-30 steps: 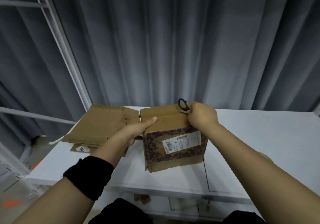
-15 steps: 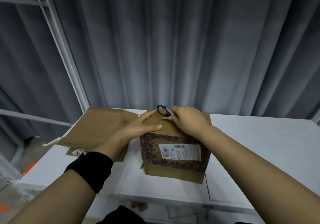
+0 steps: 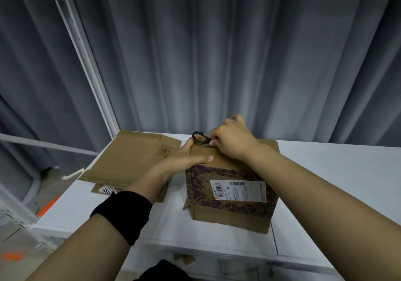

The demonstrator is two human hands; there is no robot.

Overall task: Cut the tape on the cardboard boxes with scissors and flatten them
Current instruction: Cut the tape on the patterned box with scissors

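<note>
The matte brown box [image 3: 230, 215] is sitting mid-table, top seam up, so the black-handled scissors [image 3: 200, 138] are seemingly reaching its tape, right hand [image 3: 233, 142] fingers clamping them, left hand [image 3: 186, 157] gripping the box's top-left edge to steady it, flattened cardboard [image 3: 128, 155] lying far-left on the smooth white table [image 3: 336, 172].

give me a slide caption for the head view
Right hand holds black-handled scissors at the top of a labelled cardboard box, left hand gripping its top edge; flattened cardboard lies beside it.
</note>
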